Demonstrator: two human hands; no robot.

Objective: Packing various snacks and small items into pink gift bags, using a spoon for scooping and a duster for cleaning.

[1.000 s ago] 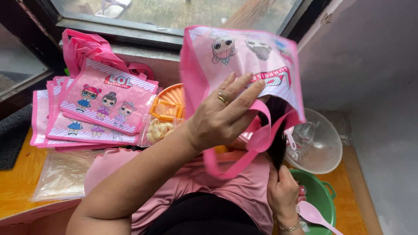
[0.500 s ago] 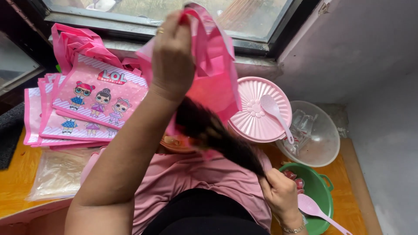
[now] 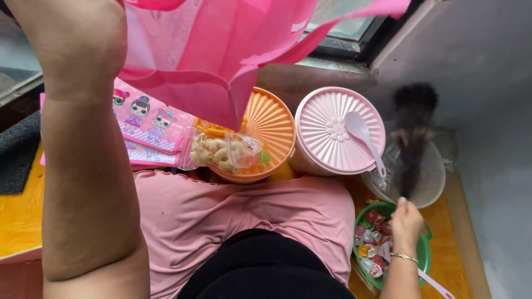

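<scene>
Two hands busy: right hand [image 3: 406, 220] clamped on a dark feathery duster [image 3: 411, 138] above the green basin [image 3: 424, 249] of wrapped sweets; left hand is out of frame, arm lifting a pink bag [image 3: 221, 50] overhead. One swing might topple the snack packet [image 3: 227, 152] off the orange lid [image 3: 271, 130]. Beyond lie flat pink doll-print bags [image 3: 147, 124].

home corner by a window [image 3: 338, 33]: lidded food tubs [image 3: 339, 130], snack packets [image 3: 227, 152]
</scene>
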